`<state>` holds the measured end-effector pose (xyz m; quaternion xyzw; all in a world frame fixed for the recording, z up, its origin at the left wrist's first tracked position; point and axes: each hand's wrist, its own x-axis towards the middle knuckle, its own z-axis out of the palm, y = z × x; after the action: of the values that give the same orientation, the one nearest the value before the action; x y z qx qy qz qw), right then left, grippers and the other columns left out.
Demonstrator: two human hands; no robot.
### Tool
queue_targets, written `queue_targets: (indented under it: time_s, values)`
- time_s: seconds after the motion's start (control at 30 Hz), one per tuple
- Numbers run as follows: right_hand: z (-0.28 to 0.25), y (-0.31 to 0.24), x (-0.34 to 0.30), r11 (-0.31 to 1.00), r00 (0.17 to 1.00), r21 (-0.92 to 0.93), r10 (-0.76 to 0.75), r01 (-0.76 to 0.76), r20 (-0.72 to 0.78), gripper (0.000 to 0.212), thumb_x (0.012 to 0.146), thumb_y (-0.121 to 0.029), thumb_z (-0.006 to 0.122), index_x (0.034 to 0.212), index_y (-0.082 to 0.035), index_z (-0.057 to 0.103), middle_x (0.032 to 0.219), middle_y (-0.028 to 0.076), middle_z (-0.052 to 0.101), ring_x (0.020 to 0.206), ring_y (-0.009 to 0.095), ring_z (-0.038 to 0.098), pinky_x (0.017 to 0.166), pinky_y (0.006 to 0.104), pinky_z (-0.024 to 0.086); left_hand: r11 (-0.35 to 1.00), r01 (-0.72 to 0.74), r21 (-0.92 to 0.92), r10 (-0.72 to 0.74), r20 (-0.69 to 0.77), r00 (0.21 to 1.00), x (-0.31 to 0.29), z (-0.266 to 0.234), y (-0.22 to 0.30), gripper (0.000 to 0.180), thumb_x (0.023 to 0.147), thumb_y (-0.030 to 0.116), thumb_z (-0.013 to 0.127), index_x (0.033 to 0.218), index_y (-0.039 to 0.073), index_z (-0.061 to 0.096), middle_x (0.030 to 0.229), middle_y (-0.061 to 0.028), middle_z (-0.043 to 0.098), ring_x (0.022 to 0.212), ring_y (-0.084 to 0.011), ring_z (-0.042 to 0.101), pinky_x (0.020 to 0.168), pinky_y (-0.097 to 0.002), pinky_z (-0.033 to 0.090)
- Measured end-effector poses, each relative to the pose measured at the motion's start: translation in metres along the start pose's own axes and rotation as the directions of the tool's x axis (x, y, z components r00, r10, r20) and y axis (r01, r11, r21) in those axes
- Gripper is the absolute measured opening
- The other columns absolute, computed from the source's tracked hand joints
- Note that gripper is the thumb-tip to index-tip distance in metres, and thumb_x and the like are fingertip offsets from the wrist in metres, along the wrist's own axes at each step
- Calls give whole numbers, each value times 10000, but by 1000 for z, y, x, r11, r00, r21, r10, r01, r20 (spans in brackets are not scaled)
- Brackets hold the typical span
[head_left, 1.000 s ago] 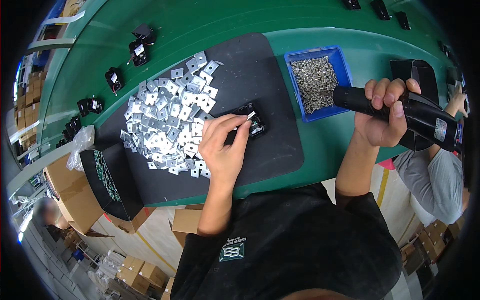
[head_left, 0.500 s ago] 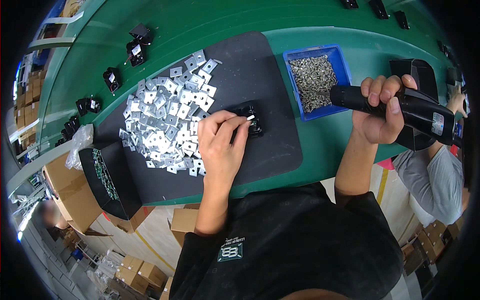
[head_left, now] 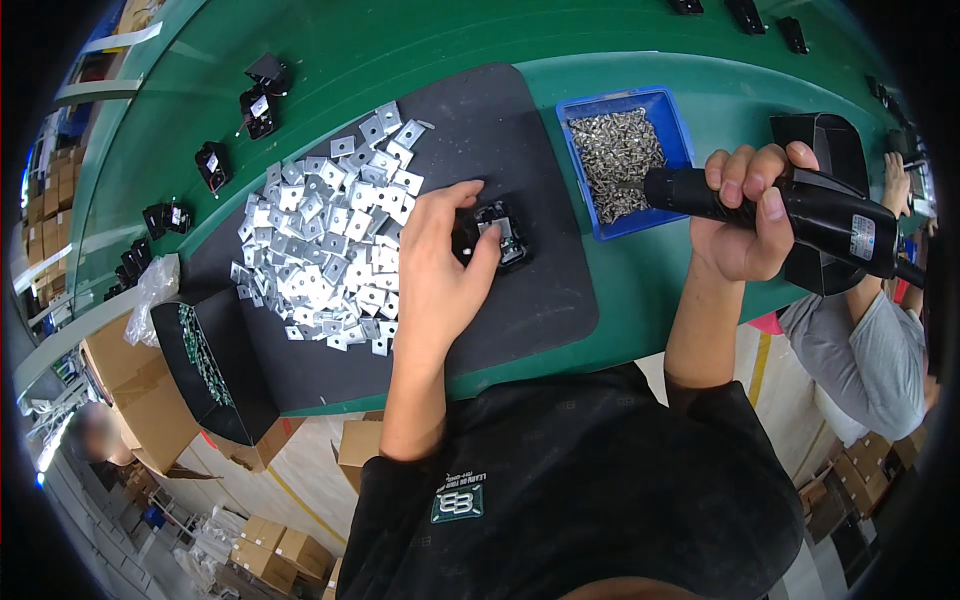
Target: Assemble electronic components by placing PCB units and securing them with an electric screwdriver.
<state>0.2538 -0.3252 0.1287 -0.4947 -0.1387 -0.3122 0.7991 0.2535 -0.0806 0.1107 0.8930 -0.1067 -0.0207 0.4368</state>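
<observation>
My left hand (head_left: 437, 262) is over the dark mat with thumb and fingers apart. Its thumb rests on a small black plastic housing (head_left: 512, 247) lying on the mat, and the index finger reaches past the housing's left side. Inside the housing a pale piece shows beside the thumb. My right hand (head_left: 745, 215) is wrapped around a black electric screwdriver (head_left: 830, 225), held sideways with its front end pointing left. That tip is over a blue bin (head_left: 683, 130) full of small screws (head_left: 615, 160). Left of my left hand lies a heap of square metal plates (head_left: 335, 225) with holes.
A black box with green circuit boards (head_left: 205, 355) stands at the left. More black housings (head_left: 258, 112) sit along the green belt (head_left: 400, 40). Behind the screwdriver is an open black box (head_left: 825, 145). A co-worker's grey sleeve (head_left: 860, 340) shows at the right.
The left hand's pinch on a small pale piece over the housing has opened; the thumb now presses inside the housing and the fingers are spread. The right hand still holds the screwdriver.
</observation>
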Motion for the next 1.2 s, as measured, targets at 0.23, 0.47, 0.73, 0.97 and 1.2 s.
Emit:
queue_targets:
  time_s: [0.23,0.47,0.73,0.97,1.2]
  values:
    - [0,-35,11,984,991,176,-43,21,126,431,803,-113,499,1213,-48,382,824,21,500,651,124,471,647,296,401,976,-218,-24,211,-170,963,-13,-6,14,325,636,-4,634,959,17,600,1008,-128,555,882,-265,549,772,-326,441]
    - [15,-49,12,940,981,339,-32,-37,194,414,789,-133,545,1173,-89,397,801,13,493,664,120,489,647,282,401,932,-333,-146,322,-96,942,2,24,38,242,624,83,734,838,33,634,813,-72,600,701,-224,579,635,-306,440]
    - [12,-52,14,940,982,339,-27,-38,185,422,791,-141,552,1178,-82,391,793,12,493,662,124,488,652,287,402,842,-522,-138,512,-104,853,24,54,46,219,651,90,730,843,39,639,751,-46,631,629,-183,585,591,-287,441]
    - [4,-47,14,944,990,330,-49,2,134,420,798,-151,543,1178,-73,382,814,23,498,666,124,484,660,294,402,897,-410,-165,409,-46,912,27,55,48,121,685,72,691,779,43,620,719,-43,615,636,-195,578,576,-300,422]
    - [4,-55,17,973,987,204,-133,111,94,422,810,-144,504,1205,-76,370,827,26,511,659,127,489,644,294,408,876,-458,-154,452,-73,889,34,59,52,138,678,15,679,809,36,642,799,-74,634,662,-196,606,618,-276,478]
